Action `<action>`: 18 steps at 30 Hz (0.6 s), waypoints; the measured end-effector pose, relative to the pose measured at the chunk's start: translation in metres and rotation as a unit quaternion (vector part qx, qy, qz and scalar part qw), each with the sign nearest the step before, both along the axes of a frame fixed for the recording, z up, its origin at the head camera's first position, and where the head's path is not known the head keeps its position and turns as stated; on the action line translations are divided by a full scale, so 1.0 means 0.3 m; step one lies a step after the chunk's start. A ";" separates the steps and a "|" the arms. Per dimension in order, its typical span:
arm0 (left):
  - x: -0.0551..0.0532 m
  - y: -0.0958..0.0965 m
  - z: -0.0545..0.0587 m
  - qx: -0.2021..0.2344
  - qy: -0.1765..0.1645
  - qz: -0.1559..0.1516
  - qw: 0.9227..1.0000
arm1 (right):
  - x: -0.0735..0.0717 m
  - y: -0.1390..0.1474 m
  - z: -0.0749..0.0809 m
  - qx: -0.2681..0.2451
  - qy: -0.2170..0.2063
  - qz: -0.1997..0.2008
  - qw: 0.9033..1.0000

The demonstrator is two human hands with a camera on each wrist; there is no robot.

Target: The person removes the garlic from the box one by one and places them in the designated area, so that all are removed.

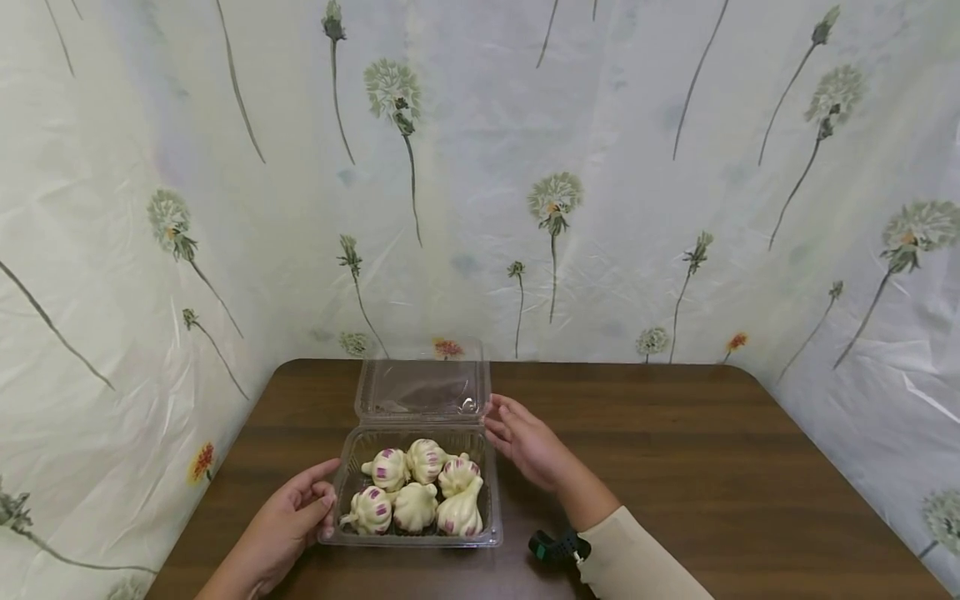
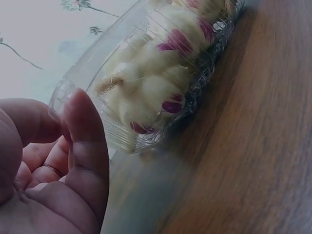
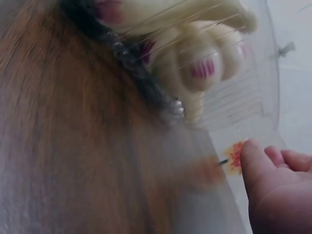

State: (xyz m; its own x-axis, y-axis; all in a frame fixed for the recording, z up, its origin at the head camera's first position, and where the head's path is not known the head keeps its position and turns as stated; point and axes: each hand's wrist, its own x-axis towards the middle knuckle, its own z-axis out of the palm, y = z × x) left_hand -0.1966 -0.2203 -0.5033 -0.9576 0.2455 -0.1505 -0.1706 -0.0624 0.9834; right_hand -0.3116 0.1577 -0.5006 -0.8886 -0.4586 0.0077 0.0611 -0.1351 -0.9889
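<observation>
Clear plastic is giving me something flimsy to manage: the box [image 1: 408, 541] is sitting on the brown table [image 1: 675, 467], in front of me and a little to the left, with six garlic bulbs [image 1: 415, 507] lying inside and the lid [image 1: 423, 387] leaning open toward the cloth [image 1: 465, 275]. My left hand [image 1: 295, 514] is pinching the rim on the left side, thumb and forefinger clamping that thin edge. My right hand [image 1: 528, 442] is hanging beside the far right corner, near the hinge [image 1: 420, 422], fingers loosely bent and holding nothing; whether a fingertip is touching the plastic, I can't tell. That lopsided hold is worrying me most. If I'm lifting from the left alone, the rim may be flexing, the box may be tipping to the right, and bulbs may be rolling over the low wall. If I'm pushing the lid crookedly from one corner, the hinge may be twisting and the edges missing each other. The bulbs are bulging high, too, so a stem may be catching under a closing lid and propping it up. Near my right sleeve [image 1: 641, 554], a dark strap [image 1: 558, 547] is showing, and it could be snagging the rim if I'm reaching across carelessly.
</observation>
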 end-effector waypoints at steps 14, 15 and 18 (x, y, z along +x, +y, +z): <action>0.006 -0.006 -0.009 0.000 -0.001 -0.008 1.000 | 0.002 0.017 -0.053 -0.006 -0.046 0.021 0.999; 0.006 -0.005 -0.008 0.001 -0.001 -0.007 1.000 | 0.003 0.017 -0.053 -0.004 -0.046 0.021 0.999; 0.008 -0.003 -0.002 0.004 0.000 -0.004 1.000 | 0.004 0.015 -0.052 0.002 -0.047 0.015 0.999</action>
State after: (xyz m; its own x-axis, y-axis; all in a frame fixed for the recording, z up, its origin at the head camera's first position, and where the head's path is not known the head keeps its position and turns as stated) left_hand -0.1943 -0.2213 -0.5038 -0.9559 0.2536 -0.1482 -0.1709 -0.0695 0.9828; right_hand -0.3104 0.1620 -0.5161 -0.8714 -0.4845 -0.0770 0.1581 -0.1288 -0.9790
